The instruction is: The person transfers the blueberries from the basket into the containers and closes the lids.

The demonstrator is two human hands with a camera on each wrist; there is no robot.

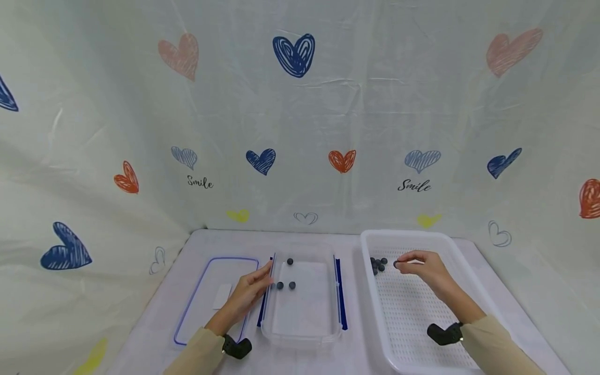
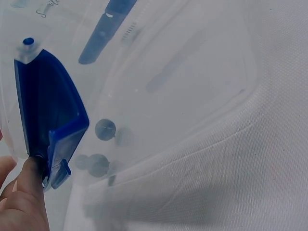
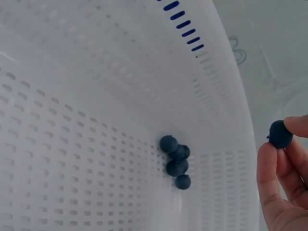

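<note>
My right hand [image 1: 426,265] pinches one dark blueberry [image 3: 280,134] between thumb and fingertips, over the left part of a white perforated basket [image 1: 412,312]. Several more blueberries [image 3: 176,156] lie clustered in the basket's far left corner. To the left stands a clear plastic box [image 1: 302,338] without its lid, blue latches [image 1: 340,297] folded out along its sides. Inside it lie three blueberries [image 1: 290,261], toward its far and left side. My left hand [image 1: 247,292] holds the box's left side, with fingertips at the blue latch [image 2: 53,101] there.
A clear lid with a blue seal [image 1: 206,265] lies flat at the left, partly under my left forearm. Something pale and rectangular [image 1: 222,296] shows on it. A white cloth [image 1: 353,333] covers the table, and a heart-printed curtain [image 1: 300,120] hangs behind and around it.
</note>
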